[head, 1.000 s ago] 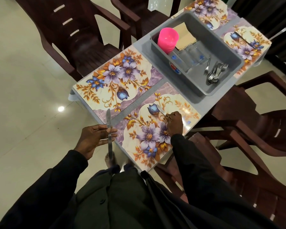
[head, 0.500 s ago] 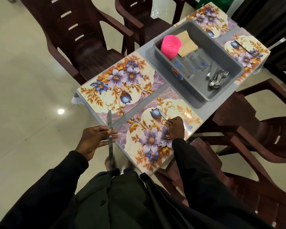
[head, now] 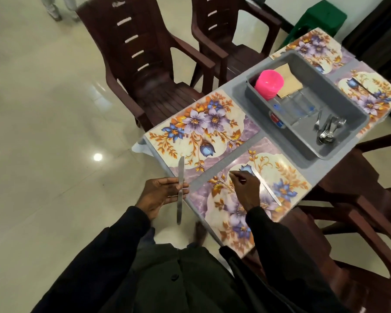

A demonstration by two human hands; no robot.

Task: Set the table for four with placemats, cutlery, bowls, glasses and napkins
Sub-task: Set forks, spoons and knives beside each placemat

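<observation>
My left hand (head: 159,196) hangs just off the table's near-left corner and pinches a table knife (head: 179,193), blade pointing up. Over the near floral placemat (head: 287,177) my right hand (head: 246,189) hovers with loosely curled fingers and holds nothing. A second knife (head: 266,187) lies slantwise on that mat, just right of the hand. The left placemat (head: 199,129) is bare. On the far right placemat (head: 370,98) lies another knife (head: 362,85). A grey tub (head: 339,141) holds stacked pink bowls (head: 269,83), glasses (head: 297,105), brown napkins (head: 289,81) and cutlery (head: 327,129).
A fourth placemat (head: 314,42) lies at the far end behind the tub. Brown plastic chairs stand on the left (head: 142,71) and far left (head: 226,35), and two more crowd the right side (head: 359,199). A green stool (head: 321,16) stands beyond the table.
My right hand has let go of the knife on the near placemat and slid left off it. The left hand still holds its knife in much the same place.
</observation>
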